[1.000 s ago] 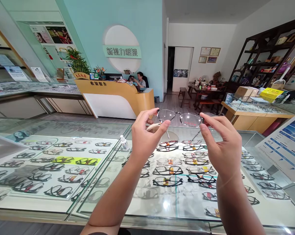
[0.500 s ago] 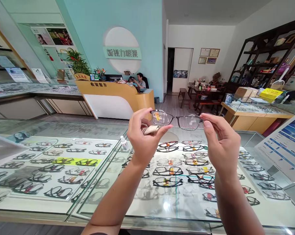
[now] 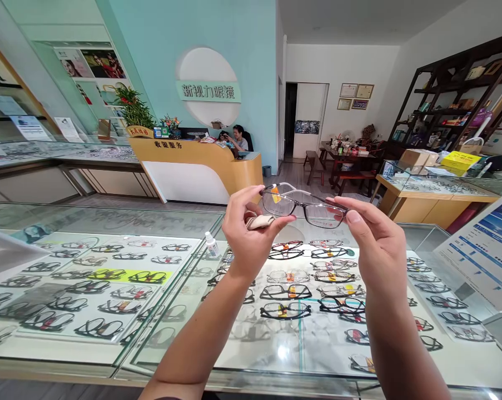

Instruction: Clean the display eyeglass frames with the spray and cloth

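Observation:
A dark-rimmed pair of eyeglasses [image 3: 299, 205] is held up above the glass display case, with an orange-yellow sticker on one lens. My left hand [image 3: 251, 230] is closed on its left end and also keeps a folded cream cloth [image 3: 259, 221] in the palm. At the other end, my right hand [image 3: 378, 239] pinches the corner of the frame between thumb and fingers. The temples are folded behind the lenses. Beneath, rows of eyeglasses [image 3: 286, 292] lie inside the case. Beyond my left forearm, a small white bottle [image 3: 212, 244] stands on the glass top.
Another display case [image 3: 104, 250] with more eyeglasses adjoins on the left. A printed blue-and-white sign [image 3: 484, 250] leans at the right. Across the aisle, a person [image 3: 239, 140] sits behind a yellow-and-white counter [image 3: 184, 178]. Boxes [image 3: 417, 160] rest on a case at the right rear.
The eyeglasses have tilted, their right end lower, and the folded temples now show above the rims. Both hands still hold them; my left hand has shifted slightly right.

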A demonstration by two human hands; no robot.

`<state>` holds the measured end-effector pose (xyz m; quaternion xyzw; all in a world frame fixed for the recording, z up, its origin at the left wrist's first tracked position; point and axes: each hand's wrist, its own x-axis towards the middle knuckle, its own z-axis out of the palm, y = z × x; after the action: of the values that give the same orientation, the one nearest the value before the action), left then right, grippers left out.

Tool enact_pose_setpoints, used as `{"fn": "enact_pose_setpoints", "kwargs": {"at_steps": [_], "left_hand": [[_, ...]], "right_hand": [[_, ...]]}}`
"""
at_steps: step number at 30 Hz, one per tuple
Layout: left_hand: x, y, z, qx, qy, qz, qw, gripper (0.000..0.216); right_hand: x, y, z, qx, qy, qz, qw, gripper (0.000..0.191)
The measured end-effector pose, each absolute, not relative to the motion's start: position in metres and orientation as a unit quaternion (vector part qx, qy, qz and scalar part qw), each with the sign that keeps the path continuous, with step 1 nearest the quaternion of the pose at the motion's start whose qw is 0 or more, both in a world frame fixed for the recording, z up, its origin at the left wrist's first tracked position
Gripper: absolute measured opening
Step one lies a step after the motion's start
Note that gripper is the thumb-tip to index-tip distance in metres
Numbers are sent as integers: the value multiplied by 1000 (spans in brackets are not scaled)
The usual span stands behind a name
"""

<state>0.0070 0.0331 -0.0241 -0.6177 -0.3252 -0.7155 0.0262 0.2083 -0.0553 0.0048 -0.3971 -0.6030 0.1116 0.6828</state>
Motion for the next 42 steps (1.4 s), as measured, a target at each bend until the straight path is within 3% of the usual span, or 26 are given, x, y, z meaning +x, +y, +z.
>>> {"fn": "enact_pose_setpoints", "kwargs": {"at_steps": [11,17,22,33,38,42], "left_hand": [[15,36,-24,-637,-255,-718,-115,68],[9,37,-24,-664,-286,-691,-4,72],[11,25,-21,-709,-270,-649,60,71],[15,10,-16,-755,-250,-602,-72,74],[21,-1,-14,-689,-299,-643,-151,45],[25,-8,-14,-619,-295,-706,-179,49]], "right_hand": [[204,-57,4,-367,-599,164,693,24],[218,-50,5,-396,-625,88,667,24],[221,-44,6,-421,-696,50,580,16],[226,-43,6,-418,-708,198,534,14],[223,-41,3,-423,-671,118,597,13],[217,-39,1,-407,-669,116,611,12]]}}
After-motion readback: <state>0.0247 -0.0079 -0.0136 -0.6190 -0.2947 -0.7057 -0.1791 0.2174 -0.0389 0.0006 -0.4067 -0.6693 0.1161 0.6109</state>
